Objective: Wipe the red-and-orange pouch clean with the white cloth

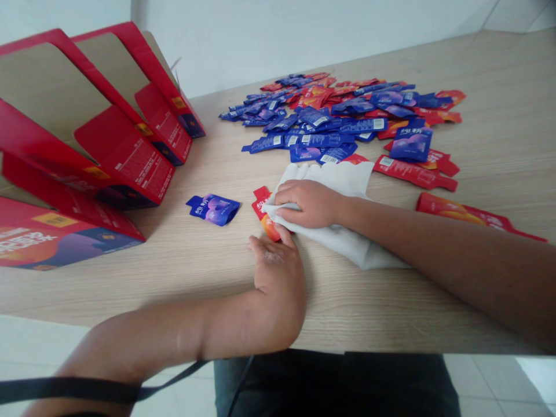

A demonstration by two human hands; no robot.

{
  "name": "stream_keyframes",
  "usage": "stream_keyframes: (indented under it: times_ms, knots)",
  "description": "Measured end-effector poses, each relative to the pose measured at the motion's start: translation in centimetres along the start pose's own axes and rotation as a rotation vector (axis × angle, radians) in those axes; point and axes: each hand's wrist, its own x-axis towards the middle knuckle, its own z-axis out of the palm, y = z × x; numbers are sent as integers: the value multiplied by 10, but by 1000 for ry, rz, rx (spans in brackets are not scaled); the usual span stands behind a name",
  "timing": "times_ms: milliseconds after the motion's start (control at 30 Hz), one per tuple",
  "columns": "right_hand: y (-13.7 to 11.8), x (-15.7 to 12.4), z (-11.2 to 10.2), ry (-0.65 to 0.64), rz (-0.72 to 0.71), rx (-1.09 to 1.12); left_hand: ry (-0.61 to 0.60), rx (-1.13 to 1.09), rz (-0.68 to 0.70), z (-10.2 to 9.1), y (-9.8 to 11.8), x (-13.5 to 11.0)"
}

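Note:
A white cloth (334, 234) is spread on the table, with my right hand (309, 202) closed over its bunched left end. That end lies on a red and orange pouch (261, 200) and hides part of it. At the pouch's lower edge, my left hand (280, 266) holds it with its fingertips; some of its fingers are out of sight. A single blue-purple pouch (215, 209) lies by itself to the left, apart from both hands. Just beyond the cloth is a heap of blue pouches (317, 119) and red pouches (315, 97).
Several open red cardboard boxes (125, 165) stand along the left side of the wooden table (208, 266). One more red pouch (473, 214) lies at the right, partly behind my right forearm. A white wall borders the table's far edge. A dark strap (69, 389) crosses my left arm.

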Motion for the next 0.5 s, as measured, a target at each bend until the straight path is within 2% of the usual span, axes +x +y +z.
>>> stream_keyframes:
  times_ms: [500]
  knots:
    - [0,0,1,11,-7,-3,0,42,-3,3,1,0]
